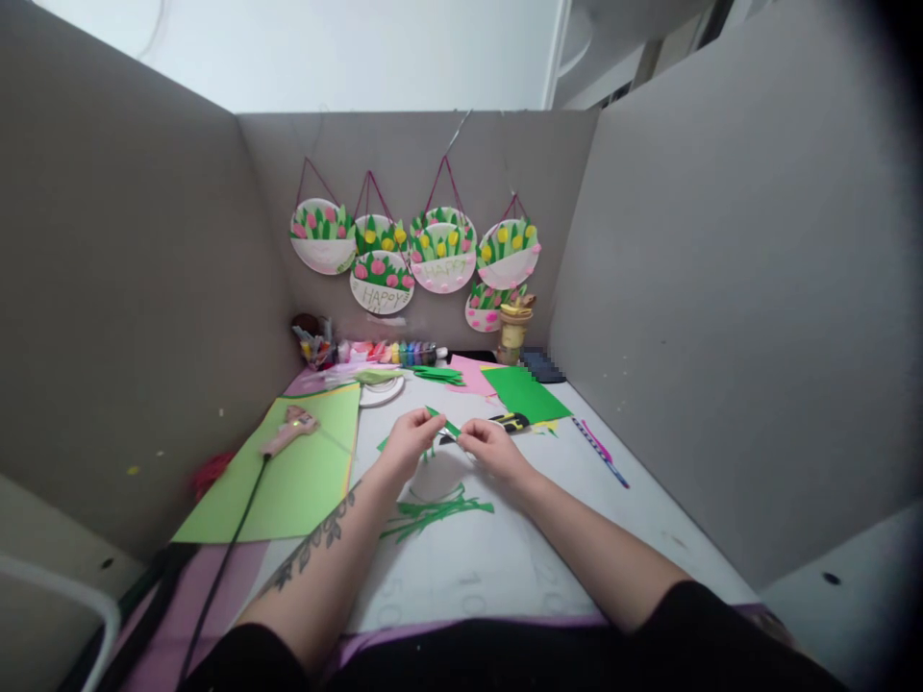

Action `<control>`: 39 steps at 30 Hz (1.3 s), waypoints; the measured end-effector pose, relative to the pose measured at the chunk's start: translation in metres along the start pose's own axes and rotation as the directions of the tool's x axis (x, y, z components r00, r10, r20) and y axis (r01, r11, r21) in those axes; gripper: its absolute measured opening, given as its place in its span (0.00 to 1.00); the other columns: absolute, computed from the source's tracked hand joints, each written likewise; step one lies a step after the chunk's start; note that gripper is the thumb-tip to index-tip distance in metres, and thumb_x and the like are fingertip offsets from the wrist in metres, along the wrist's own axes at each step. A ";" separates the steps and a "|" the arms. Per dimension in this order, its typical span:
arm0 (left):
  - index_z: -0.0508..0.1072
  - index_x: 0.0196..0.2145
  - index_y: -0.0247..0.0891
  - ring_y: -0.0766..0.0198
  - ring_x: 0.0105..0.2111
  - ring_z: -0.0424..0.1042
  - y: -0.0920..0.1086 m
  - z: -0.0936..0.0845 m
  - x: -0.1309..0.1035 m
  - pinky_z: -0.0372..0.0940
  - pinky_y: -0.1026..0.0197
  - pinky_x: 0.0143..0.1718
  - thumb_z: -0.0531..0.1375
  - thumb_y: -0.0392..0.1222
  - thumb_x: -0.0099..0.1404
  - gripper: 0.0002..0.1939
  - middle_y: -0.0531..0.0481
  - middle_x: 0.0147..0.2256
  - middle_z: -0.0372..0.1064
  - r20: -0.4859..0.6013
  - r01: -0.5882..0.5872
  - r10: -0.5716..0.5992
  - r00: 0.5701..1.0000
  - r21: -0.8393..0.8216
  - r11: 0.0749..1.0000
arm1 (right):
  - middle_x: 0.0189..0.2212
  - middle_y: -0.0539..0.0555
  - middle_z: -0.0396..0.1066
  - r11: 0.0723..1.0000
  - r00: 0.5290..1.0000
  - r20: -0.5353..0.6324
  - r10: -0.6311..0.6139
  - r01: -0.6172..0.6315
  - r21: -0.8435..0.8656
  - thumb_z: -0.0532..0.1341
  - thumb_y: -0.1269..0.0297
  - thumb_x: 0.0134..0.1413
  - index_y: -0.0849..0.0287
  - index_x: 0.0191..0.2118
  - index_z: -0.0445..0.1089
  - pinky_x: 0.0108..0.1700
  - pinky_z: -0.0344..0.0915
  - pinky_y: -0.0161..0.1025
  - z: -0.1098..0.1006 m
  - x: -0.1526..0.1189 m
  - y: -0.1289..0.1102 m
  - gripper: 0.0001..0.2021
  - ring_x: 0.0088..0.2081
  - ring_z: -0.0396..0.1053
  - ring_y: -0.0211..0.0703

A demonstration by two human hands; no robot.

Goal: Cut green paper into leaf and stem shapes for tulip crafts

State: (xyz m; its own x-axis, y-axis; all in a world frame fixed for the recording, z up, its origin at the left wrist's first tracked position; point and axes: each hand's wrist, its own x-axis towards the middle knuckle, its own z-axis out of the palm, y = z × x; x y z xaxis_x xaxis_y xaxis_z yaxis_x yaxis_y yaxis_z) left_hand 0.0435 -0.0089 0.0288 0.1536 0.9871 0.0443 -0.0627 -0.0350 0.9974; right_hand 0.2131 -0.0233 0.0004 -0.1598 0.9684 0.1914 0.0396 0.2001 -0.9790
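A folded-looking strip of green paper (pixel 442 421) spans the gap between my hands above the table. My left hand (pixel 410 444) is closed on its left end, thumb and fingers pinched together. My right hand (pixel 494 447) pinches the other end. Just behind the right hand lies a black-and-yellow cutting tool (pixel 513 422), partly hidden by the fingers; I cannot tell whether it is scissors or a knife. Beneath my hands, thin green paper scraps (pixel 433 513) are heaped on the white table, beside a white round piece (pixel 435 481).
Left, a pink glue gun (pixel 289 432) with a black cord rests on light green sheets (pixel 303 490). Behind are cut green leaves (pixel 438 375), a green sheet (pixel 526 392), paint bottles (pixel 418 354) and a cup (pixel 512 332). A striped pencil (pixel 602 454) lies right. Paper-plate flower crafts (pixel 443 274) hang behind.
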 end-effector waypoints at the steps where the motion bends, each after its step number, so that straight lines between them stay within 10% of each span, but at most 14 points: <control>1: 0.62 0.20 0.37 0.74 0.16 0.50 -0.001 0.001 0.000 0.44 0.67 0.20 0.66 0.49 0.49 0.18 0.60 0.15 0.53 0.001 -0.002 0.002 1.000 0.008 1.000 | 0.20 0.45 0.61 1.000 1.000 -0.005 0.009 -0.009 -0.009 0.62 0.59 0.44 0.59 0.24 0.64 0.28 0.53 0.34 0.000 -0.001 -0.001 0.09 0.23 0.55 0.35; 13: 0.65 0.21 0.35 0.76 0.16 0.49 0.010 -0.019 0.012 0.42 0.68 0.19 0.67 0.50 0.46 0.18 0.61 0.16 0.52 -0.110 -0.013 0.002 0.994 -0.101 0.995 | 0.18 0.45 0.62 1.000 0.999 -0.032 0.021 -0.021 -0.001 0.61 0.65 0.41 0.59 0.22 0.65 0.28 0.52 0.34 -0.009 0.003 0.006 0.05 0.23 0.56 0.35; 20: 0.66 0.25 0.35 0.73 0.18 0.55 -0.004 0.001 0.002 0.49 0.67 0.20 0.64 0.55 0.51 0.20 0.57 0.21 0.60 0.049 0.007 -0.007 0.999 0.010 1.000 | 0.17 0.45 0.61 1.000 0.999 -0.047 0.012 -0.012 0.005 0.61 0.65 0.41 0.59 0.22 0.65 0.27 0.52 0.33 -0.011 0.004 0.009 0.05 0.22 0.55 0.34; 29: 0.63 0.19 0.37 0.74 0.15 0.49 -0.004 -0.003 0.003 0.42 0.67 0.18 0.64 0.47 0.49 0.14 0.61 0.14 0.52 -0.072 0.029 -0.029 0.997 0.004 1.000 | 0.15 0.44 0.59 0.996 0.987 -0.141 0.076 -0.069 0.057 0.60 0.64 0.39 0.59 0.21 0.66 0.25 0.52 0.33 -0.012 0.014 0.009 0.05 0.20 0.55 0.34; 39: 0.66 0.23 0.35 0.75 0.17 0.54 -0.017 -0.024 0.023 0.44 0.70 0.16 0.68 0.43 0.42 0.15 0.59 0.18 0.57 -0.417 0.003 -0.205 0.886 -0.437 0.900 | 0.15 0.45 0.60 0.969 0.960 -0.197 0.198 -0.222 -0.109 0.66 0.60 0.35 0.59 0.21 0.65 0.20 0.48 0.32 -0.046 0.138 0.023 0.11 0.17 0.52 0.32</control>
State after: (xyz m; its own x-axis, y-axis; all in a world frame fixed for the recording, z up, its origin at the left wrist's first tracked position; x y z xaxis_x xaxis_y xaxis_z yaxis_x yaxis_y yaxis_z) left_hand 0.0240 0.0186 0.0114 -0.2619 0.9465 -0.1887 -0.4868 0.0393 0.8726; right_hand 0.2369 0.1216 0.0077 0.0487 0.9988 0.0042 0.1816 -0.0047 -0.9834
